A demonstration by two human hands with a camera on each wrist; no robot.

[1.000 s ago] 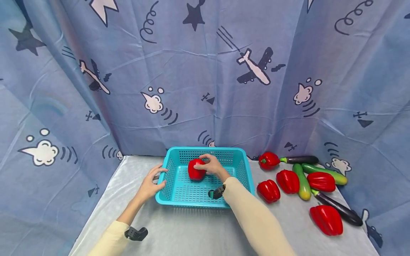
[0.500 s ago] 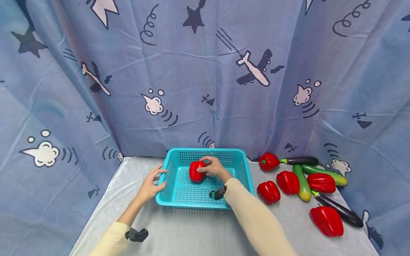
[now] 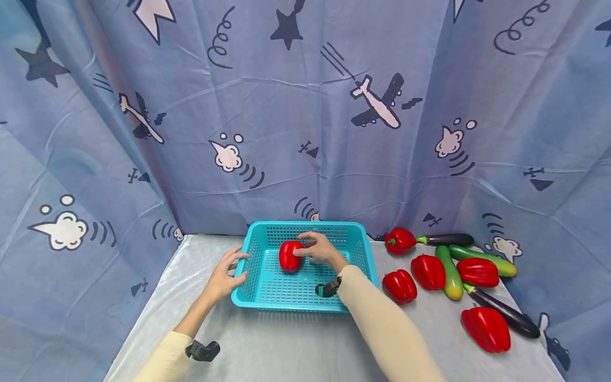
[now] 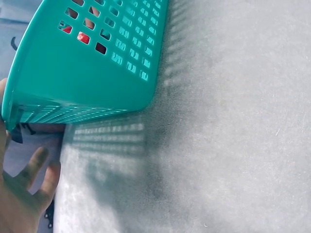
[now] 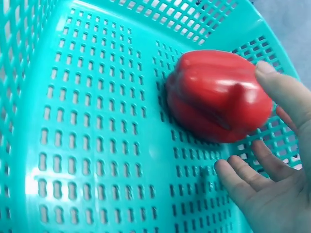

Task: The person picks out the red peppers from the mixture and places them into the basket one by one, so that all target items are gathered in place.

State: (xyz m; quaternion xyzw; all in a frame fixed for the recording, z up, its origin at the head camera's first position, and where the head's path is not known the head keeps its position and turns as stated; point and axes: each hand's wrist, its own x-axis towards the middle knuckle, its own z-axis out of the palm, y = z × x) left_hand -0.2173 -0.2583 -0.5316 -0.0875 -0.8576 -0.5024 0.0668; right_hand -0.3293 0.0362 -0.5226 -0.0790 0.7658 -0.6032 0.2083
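Observation:
A red bell pepper (image 3: 289,257) lies on the floor of a turquoise plastic basket (image 3: 286,306), left of its middle. My right hand (image 3: 321,250) reaches into the basket just right of the pepper. In the right wrist view its fingers are spread, with the thumb tip close at the pepper (image 5: 218,94) and the other fingertips apart from it. My left hand (image 3: 223,276) rests at the basket's left rim, thumb and a fingertip over the edge. The left wrist view shows two of its fingers (image 4: 48,182) loosely extended beside the basket's wall (image 4: 73,68).
To the right on the pale tabletop (image 3: 296,350) lie several more red bell peppers (image 3: 400,286), two green cucumber-like vegetables (image 3: 448,271) and two eggplants (image 3: 506,313). A blue patterned curtain (image 3: 286,185) hangs behind the basket and along both sides.
The pepper in the basket has shifted slightly left since half a second ago, and my right hand's grip on it has loosened. My left hand stays at the rim.

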